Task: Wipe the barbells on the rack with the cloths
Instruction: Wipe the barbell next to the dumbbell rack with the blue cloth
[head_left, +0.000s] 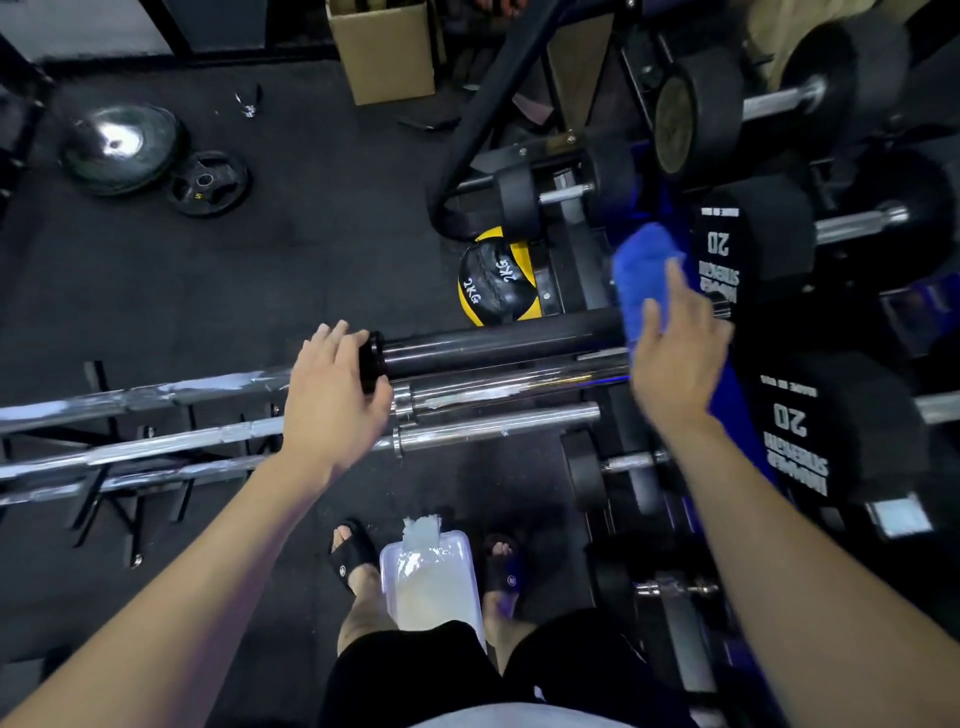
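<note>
- Head view, looking down: the left hand (332, 395) curls over the collar end of a black barbell sleeve (498, 340), fingers and thumb wrapped round the dark end cap where the sleeve meets the shaft.
- The right hand (675, 358) presses a blue cloth (641, 280) against the far end of that same black sleeve; the fingers look mostly straight and spread over the cloth, though motion blur makes the exact grip hard to read.
- The cloth stands bunched up above the sleeve and drapes down over it, just beside a black dumbbell head marked 20 (727, 260).
- Below the black sleeve lie chrome barbells (156, 447), stacked side by side on a low black rack (119, 499) that runs off to the left edge.
- A second dumbbell marked 20 (810, 431) sits nearer on the dumbbell rack at the right, with more black dumbbells above and below it.
- A yellow and black medicine ball marked 2KG (493, 280) rests on the floor beyond the sleeve.
- Two weight plates (156, 156) lie on the dark floor at upper left, and a cardboard box (384, 47) stands at the top.
- Between the person's sandalled feet (356, 556) a pale translucent container (428, 582) shows, with a whitish cloth poking from its far end.
</note>
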